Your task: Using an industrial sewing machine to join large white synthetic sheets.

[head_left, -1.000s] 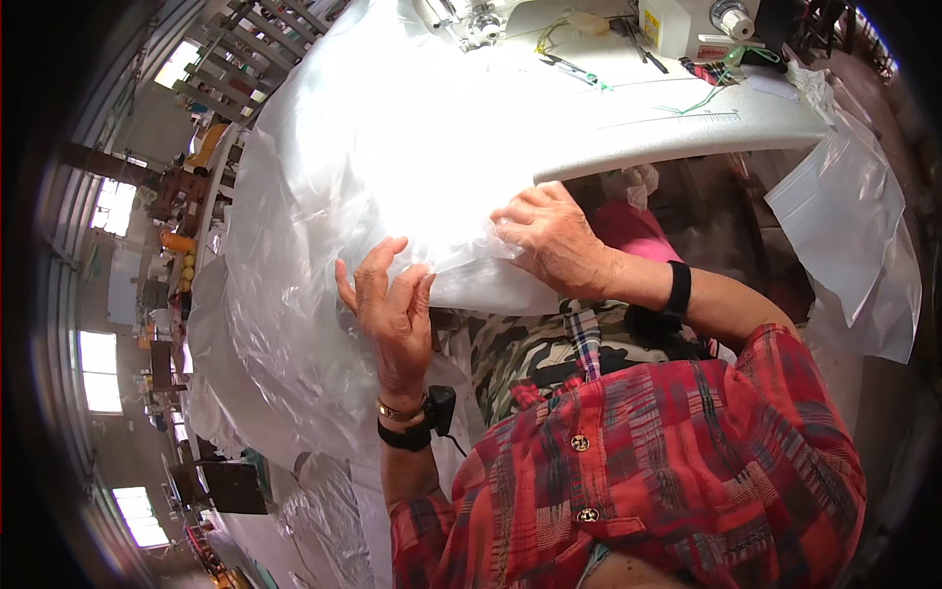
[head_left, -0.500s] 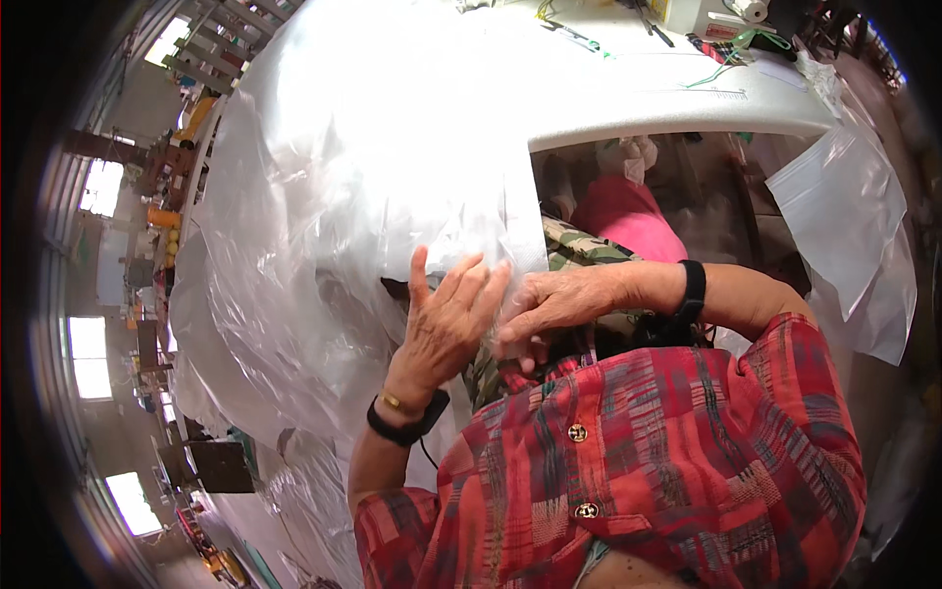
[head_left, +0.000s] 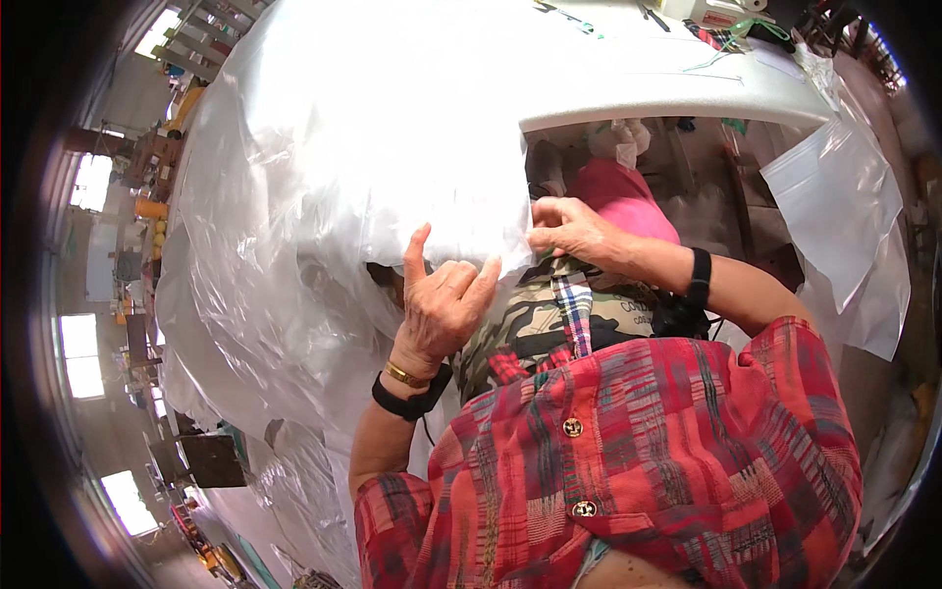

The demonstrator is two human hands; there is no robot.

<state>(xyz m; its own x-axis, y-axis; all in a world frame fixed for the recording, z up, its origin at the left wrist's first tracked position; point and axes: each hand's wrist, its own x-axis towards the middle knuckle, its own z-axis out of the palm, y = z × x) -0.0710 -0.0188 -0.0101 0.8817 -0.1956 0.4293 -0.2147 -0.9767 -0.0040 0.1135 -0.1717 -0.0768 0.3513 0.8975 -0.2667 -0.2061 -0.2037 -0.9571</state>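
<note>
1. plastic sheet [head_left: 422, 167]: spreads far and left of right hand [head_left: 579, 234], near edge running left-right.
2. that hand: closest to its right corner, fingers curled, grip unclear.
3. left hand [head_left: 442, 306]: half-curled at near edge, hold hidden.

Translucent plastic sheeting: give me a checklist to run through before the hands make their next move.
1. Right hand at the right edge of the plastic sheeting: ok, fingertips are right beside it.
2. Left hand at the near edge: ok, its fingers are there.
3. Firm pinch by either hand: cannot tell, the contact is too bright and partly hidden.
4. Sheeting smooth: not ok, its left part is wrinkled and bunched.
5. Slim tool on the white tabletop away from the hands: ok, it lies toward the far side.
</note>
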